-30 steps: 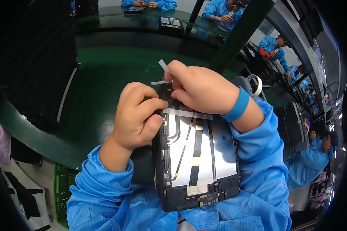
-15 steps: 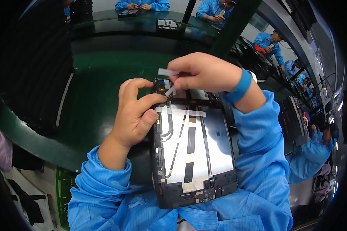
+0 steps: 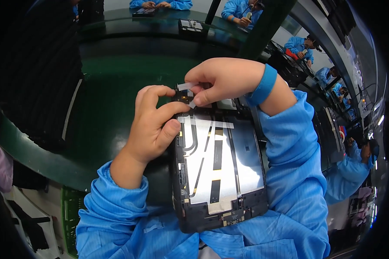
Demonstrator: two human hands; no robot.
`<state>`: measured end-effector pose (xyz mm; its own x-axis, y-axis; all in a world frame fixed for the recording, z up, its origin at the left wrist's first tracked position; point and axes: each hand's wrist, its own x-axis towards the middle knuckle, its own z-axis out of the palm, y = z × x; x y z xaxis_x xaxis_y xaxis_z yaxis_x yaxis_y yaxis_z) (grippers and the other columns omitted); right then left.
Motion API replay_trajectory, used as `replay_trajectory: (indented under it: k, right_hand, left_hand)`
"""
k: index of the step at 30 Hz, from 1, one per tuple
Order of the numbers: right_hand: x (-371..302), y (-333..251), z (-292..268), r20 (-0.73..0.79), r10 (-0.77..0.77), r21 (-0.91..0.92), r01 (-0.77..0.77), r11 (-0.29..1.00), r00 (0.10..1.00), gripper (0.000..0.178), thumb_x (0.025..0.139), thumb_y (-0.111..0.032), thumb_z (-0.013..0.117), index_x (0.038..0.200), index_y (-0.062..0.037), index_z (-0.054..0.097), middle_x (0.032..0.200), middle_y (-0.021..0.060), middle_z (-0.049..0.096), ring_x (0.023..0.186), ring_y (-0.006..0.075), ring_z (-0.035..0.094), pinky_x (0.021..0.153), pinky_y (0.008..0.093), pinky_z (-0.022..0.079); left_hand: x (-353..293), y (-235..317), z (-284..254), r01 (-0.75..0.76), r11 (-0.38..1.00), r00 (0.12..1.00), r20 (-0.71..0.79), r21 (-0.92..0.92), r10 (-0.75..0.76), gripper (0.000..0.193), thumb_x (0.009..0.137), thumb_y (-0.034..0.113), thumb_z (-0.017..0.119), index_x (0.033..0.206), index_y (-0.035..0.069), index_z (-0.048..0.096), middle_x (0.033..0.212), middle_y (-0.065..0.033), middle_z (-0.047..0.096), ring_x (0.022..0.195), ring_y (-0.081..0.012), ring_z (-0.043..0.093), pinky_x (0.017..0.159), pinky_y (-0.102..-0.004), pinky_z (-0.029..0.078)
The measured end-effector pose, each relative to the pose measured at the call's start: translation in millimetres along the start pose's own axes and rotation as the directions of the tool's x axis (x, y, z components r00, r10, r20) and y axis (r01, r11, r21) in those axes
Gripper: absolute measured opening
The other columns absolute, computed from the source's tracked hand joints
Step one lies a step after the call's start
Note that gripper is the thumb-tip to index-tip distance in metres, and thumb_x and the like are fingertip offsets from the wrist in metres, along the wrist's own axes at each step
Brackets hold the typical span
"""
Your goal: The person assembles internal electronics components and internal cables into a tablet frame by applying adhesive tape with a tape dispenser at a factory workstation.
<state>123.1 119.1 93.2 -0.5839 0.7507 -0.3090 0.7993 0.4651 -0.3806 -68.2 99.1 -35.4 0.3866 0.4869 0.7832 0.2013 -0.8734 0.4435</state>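
An opened tablet (image 3: 250, 172), with a bright silver battery and black frame, lies in front of me against my blue smock. A strip of translucent tape (image 3: 209, 123) runs across the battery's upper end. My left hand (image 3: 149, 123) has its fingers spread, the fingertips resting on the tablet's upper left edge and the thumb apart over its side. Close beside the left index fingertip, my right hand (image 3: 222, 80) is closed in a pinch on a short translucent tape piece (image 3: 186, 86). A small pale end (image 3: 192, 104) shows below the right thumb. The right fingertips partly cover the board there.
A green worktable (image 3: 103, 116) lies beyond my hands. At left rises a tall black stack (image 3: 39, 86); a green crate (image 3: 71, 216) stands below. Another opened device (image 3: 192, 26) sits across the table. A dark green post (image 3: 266, 32) slants by the right side, where several people work.
My right hand has come down slightly, bringing the tape piece nearer to the tablet's top and my left index finger. The left hand keeps its place on the edge.
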Motion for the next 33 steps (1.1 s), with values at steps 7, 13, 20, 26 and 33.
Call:
replay_trajectory:
  k: [7,13,20,26,33]
  right_hand:
    - [4,-1,1,0.033,-0.001,-0.004,0.001,1.000,0.999,0.023,0.080,-0.018,0.068,0.072,-0.0021,0.053,0.064,0.0058,0.053,0.060,0.0165,0.050,0.056,0.0312,0.041]
    - [10,0,9,0.003,0.041,-0.067,-0.041,0.997,0.999,0.024,0.077,-0.017,0.070,0.072,-0.0028,0.052,0.063,0.0067,0.052,0.060,0.0154,0.051,0.055,0.0305,0.041]
    - [7,9,19,-0.133,0.057,0.140,-0.038,0.989,0.990,0.029,0.067,-0.017,0.078,0.076,-0.0036,0.054,0.063,0.0036,0.052,0.057,0.0114,0.050,0.051,0.0248,0.042]
    - [-6,13,28,-0.372,0.005,0.147,0.053,0.988,0.928,0.034,0.070,-0.016,0.079,0.087,-0.0007,0.055,0.068,0.0024,0.055,0.062,0.0089,0.053,0.056,0.0218,0.045]
    - [-7,23,26,-0.242,0.124,0.470,0.005,0.882,0.962,0.013,0.084,-0.013,0.066,0.086,-0.0026,0.060,0.073,0.0033,0.062,0.064,0.0088,0.059,0.058,0.0204,0.047]
  left_hand:
    - [0,-1,1,0.016,1.000,1.000,0.000,-0.025,-0.016,0.042,0.087,0.045,0.047,0.095,0.008,0.066,0.105,-0.0153,0.050,0.103,-0.0333,0.043,0.092,-0.0428,0.034]
    - [0,-2,2,0.011,1.000,1.000,0.004,-0.014,-0.011,0.043,0.087,0.046,0.046,0.096,0.009,0.066,0.104,-0.0150,0.050,0.103,-0.0334,0.043,0.092,-0.0429,0.034]
    - [-2,-4,1,-0.013,1.000,1.000,-0.027,0.021,0.014,0.041,0.085,0.045,0.050,0.095,0.010,0.068,0.103,-0.0142,0.051,0.101,-0.0325,0.044,0.092,-0.0420,0.035]
    - [-4,-4,0,-0.034,0.998,0.998,-0.060,0.054,0.037,0.040,0.086,0.044,0.051,0.099,0.011,0.070,0.105,-0.0143,0.050,0.102,-0.0323,0.044,0.092,-0.0421,0.034]
    - [-2,-3,0,-0.048,0.998,0.999,-0.011,0.032,0.049,0.038,0.087,0.041,0.049,0.098,0.011,0.070,0.110,-0.0152,0.049,0.106,-0.0327,0.042,0.095,-0.0430,0.031]
